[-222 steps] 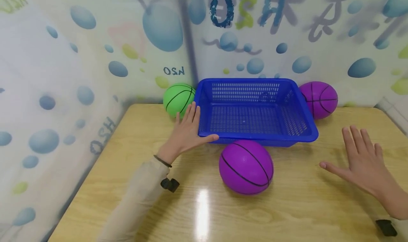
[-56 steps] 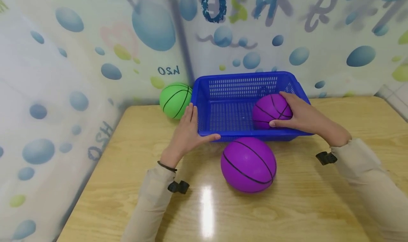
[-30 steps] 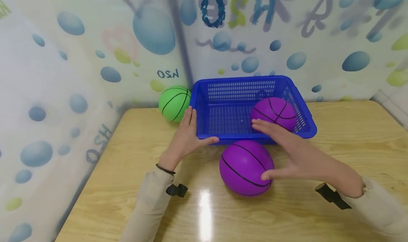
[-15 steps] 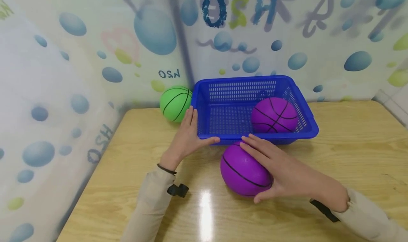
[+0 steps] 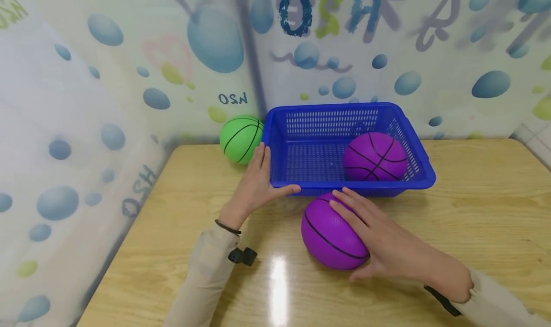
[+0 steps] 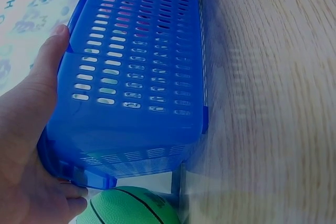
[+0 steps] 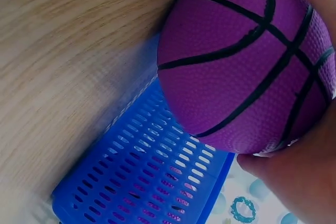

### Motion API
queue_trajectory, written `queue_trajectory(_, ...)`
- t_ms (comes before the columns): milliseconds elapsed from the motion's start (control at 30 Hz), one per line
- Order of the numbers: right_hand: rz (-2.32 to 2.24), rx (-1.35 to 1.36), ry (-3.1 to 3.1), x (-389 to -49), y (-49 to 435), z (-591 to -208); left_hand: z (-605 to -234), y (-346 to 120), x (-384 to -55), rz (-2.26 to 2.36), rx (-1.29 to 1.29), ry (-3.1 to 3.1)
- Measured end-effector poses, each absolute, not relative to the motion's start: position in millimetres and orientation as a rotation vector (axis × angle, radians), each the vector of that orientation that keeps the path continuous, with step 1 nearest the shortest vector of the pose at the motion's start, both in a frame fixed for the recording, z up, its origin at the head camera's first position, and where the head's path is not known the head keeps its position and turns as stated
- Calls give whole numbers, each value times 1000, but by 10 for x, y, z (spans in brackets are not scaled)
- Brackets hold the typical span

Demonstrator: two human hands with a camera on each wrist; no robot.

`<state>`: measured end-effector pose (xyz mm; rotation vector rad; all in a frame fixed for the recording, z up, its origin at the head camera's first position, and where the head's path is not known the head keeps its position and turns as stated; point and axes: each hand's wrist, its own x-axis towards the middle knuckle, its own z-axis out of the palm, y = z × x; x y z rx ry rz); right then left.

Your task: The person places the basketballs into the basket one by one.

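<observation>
A purple basketball (image 5: 329, 236) with black lines stands at the front of the blue plastic basket (image 5: 344, 186). My right hand (image 5: 383, 243) grips it from the right, fingers over its upper side and thumb low on the near side. In the right wrist view the same basketball (image 7: 236, 66) fills much of the picture. With straight fingers along the left rim and thumb along the front rim, my left hand (image 5: 251, 188) rests on the basket's near left corner. Inside the basket, on the right, lies another purple basketball (image 5: 374, 157).
A green basketball (image 5: 242, 139) sits on the wooden table (image 5: 181, 212) just left of the basket, near the wall (image 5: 344, 40). The wall with printed blue drops stands behind the table and along its left side.
The other purple basketball went from right of the basket into it. My right hand let go of it, moved toward me and took hold of the front basketball. My left hand stayed on the corner.
</observation>
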<state>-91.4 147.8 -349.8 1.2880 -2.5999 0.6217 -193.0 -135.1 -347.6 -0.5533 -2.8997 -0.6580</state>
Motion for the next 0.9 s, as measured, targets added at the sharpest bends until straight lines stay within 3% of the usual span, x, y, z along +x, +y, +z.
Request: queue_trajectory(900,595,1322,-2444,-914,1483,-3502,-3468,-1346,-1911,-675,-538,-2919)
